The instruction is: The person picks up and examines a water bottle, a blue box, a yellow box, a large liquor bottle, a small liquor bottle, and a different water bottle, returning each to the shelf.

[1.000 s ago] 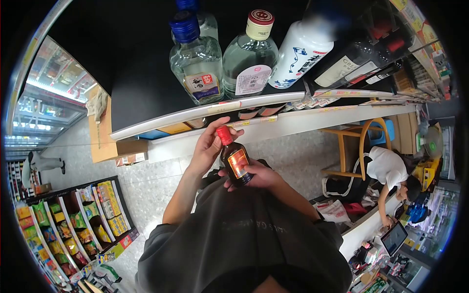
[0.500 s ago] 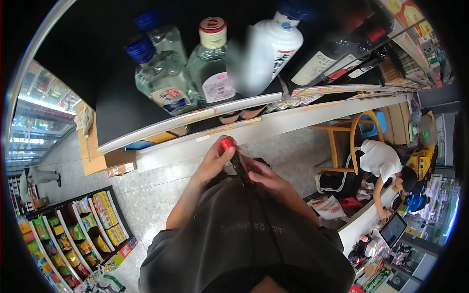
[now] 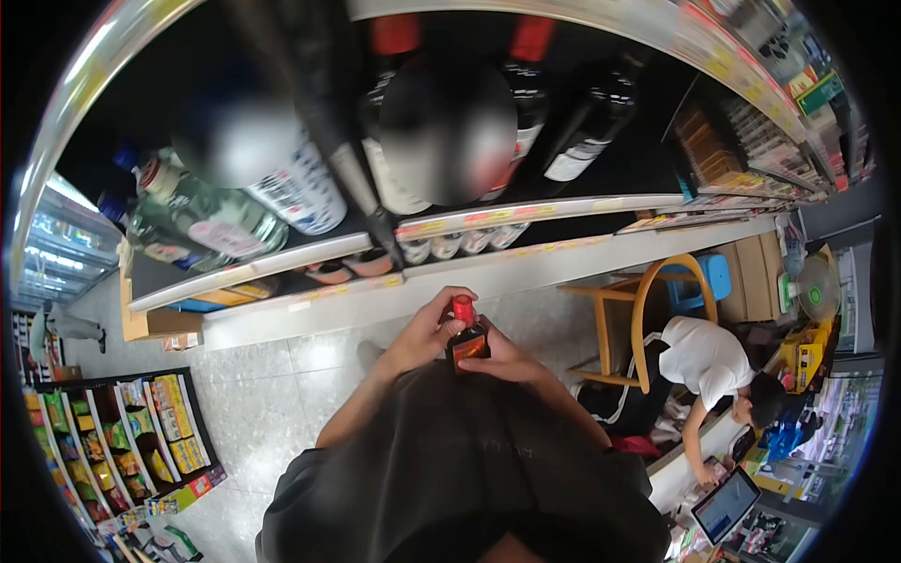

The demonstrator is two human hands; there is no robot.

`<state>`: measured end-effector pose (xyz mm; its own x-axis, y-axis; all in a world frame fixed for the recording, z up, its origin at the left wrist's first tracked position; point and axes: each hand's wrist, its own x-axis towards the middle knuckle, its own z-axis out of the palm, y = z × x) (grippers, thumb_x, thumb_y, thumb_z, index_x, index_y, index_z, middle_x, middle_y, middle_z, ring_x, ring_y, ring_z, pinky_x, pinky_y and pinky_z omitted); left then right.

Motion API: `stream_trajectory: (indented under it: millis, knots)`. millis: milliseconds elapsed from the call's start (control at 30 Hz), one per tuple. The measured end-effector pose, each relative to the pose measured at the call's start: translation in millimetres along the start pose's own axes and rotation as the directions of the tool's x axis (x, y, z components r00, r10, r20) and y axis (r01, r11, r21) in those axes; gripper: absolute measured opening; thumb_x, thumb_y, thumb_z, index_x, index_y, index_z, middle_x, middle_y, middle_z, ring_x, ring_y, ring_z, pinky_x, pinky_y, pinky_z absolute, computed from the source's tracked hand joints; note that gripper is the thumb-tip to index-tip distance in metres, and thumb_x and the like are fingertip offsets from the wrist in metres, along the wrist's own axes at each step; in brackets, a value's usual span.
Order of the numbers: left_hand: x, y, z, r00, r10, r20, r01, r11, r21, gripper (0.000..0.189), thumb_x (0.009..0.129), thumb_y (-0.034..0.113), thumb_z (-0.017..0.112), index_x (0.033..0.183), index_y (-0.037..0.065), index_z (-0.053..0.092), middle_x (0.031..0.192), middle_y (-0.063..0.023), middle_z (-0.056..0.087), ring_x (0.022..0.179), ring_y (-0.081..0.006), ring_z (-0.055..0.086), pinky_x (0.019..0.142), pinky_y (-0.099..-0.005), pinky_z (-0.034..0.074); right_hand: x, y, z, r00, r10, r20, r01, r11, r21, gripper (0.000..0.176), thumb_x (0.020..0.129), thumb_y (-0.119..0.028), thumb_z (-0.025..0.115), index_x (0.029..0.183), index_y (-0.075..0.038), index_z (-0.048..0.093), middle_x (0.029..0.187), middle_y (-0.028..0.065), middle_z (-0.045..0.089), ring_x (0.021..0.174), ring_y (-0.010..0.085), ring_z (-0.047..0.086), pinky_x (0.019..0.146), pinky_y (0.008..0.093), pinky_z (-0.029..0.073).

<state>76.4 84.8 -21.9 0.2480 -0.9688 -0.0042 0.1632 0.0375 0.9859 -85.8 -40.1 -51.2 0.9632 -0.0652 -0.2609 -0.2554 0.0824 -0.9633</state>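
In front of my dark shirt I hold a small dark bottle with a red cap and an orange-red label. It points cap-up toward the shelf. My left hand is closed round the capped neck, fingers curled at the red top. Lower down, my right hand grips the side of the body, with the thumb across its front. Part of the bottle's back is hidden by my fingers.
A shelf edge runs ahead, carrying a clear bottle, a white-and-blue bottle and dark wine bottles. Snack racks stand left. A wooden chair and a person in white at a counter are right.
My view has shifted right along the shelf, bringing more wine bottles in. The held bottle has turned so its label shows; both hands still grip it.
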Motion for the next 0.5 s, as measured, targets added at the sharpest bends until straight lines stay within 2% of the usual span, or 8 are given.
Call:
stream_trajectory:
  millis: [33,100,133,200,267,333,400,500]
  knots:
    - [11.4,-0.7,11.8,1.0,0.005,-0.019,-0.005,1.0,0.02,0.035,0.094,0.002,0.051,0.128,0.004,0.042,0.106,-0.0089,0.056,0.104,-0.0174,0.056,0.094,-0.0316,0.044,-7.6,-3.5,-12.5,0.999,-0.034,-0.019,0.033,0.998,-0.053,0.076,0.086,-0.023,0.071,0.142,-0.002,0.025,0.129,0.0092,0.043,0.122,0.0171,0.041,0.104,0.0321,0.035]
    - [26.8,-1.4,34.0,0.997,-0.001,-0.075,0.009,0.995,0.097,0.04,0.09,-0.007,0.048,0.128,0.005,0.043,0.104,-0.0098,0.057,0.101,-0.0176,0.057,0.091,-0.031,0.046,-22.3,2.3,-33.7,0.999,-0.032,-0.03,0.032,0.999,0.003,0.072,0.087,-0.021,0.069,0.141,-0.002,0.026,0.129,0.0094,0.044,0.122,0.0175,0.042,0.103,0.0318,0.035]
    - [31.9,4.2,44.4,0.996,-0.006,-0.085,0.015,0.995,0.104,0.04,0.09,-0.007,0.048,0.128,0.005,0.043,0.104,-0.0098,0.057,0.101,-0.0176,0.057,0.091,-0.031,0.046,-25.5,1.2,-43.3,0.999,-0.033,-0.04,0.034,0.999,0.041,0.068,0.088,-0.02,0.068,0.141,-0.002,0.028,0.129,0.0095,0.044,0.121,0.0178,0.043,0.103,0.0315,0.036]
    - [40.8,19.7,62.1,0.993,0.035,-0.109,-0.029,0.998,0.056,0.038,0.095,0.008,0.054,0.131,0.004,0.041,0.104,-0.0082,0.058,0.105,-0.0176,0.056,0.096,-0.032,0.044,-32.6,-9.7,-56.8,0.999,-0.045,-0.031,0.048,0.994,0.101,0.063,0.09,-0.019,0.065,0.139,-0.001,0.03,0.128,0.0107,0.045,0.121,0.0188,0.044,0.102,0.0326,0.037]
    - [43.9,21.1,73.6,0.985,0.049,-0.165,-0.038,0.997,0.069,0.041,0.095,0.005,0.053,0.133,0.004,0.04,0.107,-0.0091,0.058,0.106,-0.0182,0.056,0.096,-0.0322,0.044,-35.4,-13.9,-61.6,0.998,-0.059,0.001,0.058,0.985,0.162,0.057,0.091,-0.019,0.062,0.137,-0.001,0.032,0.128,0.0119,0.045,0.121,0.0197,0.045,0.102,0.0337,0.037]
    - [45.7,26.5,79.7,0.977,0.02,-0.213,-0.002,0.997,0.082,0.043,0.095,0.005,0.053,0.135,0.004,0.039,0.111,-0.0101,0.056,0.107,-0.0189,0.056,0.097,-0.0326,0.043,-33.3,-12.8,-63.8,0.988,-0.121,-0.1,0.133,0.982,0.134,0.052,0.092,-0.017,0.061,0.134,-0.002,0.035,0.127,0.0114,0.045,0.121,0.0187,0.045,0.101,0.0335,0.037]
    - [43.2,36.9,84.0,0.971,0.009,-0.237,0.027,0.989,0.148,0.045,0.095,0.004,0.054,0.136,0.004,0.038,0.114,-0.0112,0.055,0.112,-0.0197,0.054,0.097,-0.0329,0.043,-30.0,-13.4,-66.4,0.985,-0.155,-0.077,0.16,0.985,0.065,0.05,0.092,-0.016,0.06,0.133,-0.003,0.036,0.125,0.0108,0.048,0.116,0.018,0.049,0.098,0.0326,0.041]
    - [44.0,45.7,93.4,0.971,-0.024,-0.236,0.063,0.986,0.157,0.046,0.094,0.006,0.056,0.137,0.004,0.038,0.119,-0.0117,0.055,0.115,-0.0207,0.052,0.097,-0.0322,0.043,-40.2,-32.8,-70.3,0.993,-0.05,-0.11,0.072,0.976,0.206,0.05,0.091,-0.013,0.061,0.134,-0.004,0.036,0.121,0.0097,0.051,0.109,0.0168,0.054,0.094,0.0317,0.045]
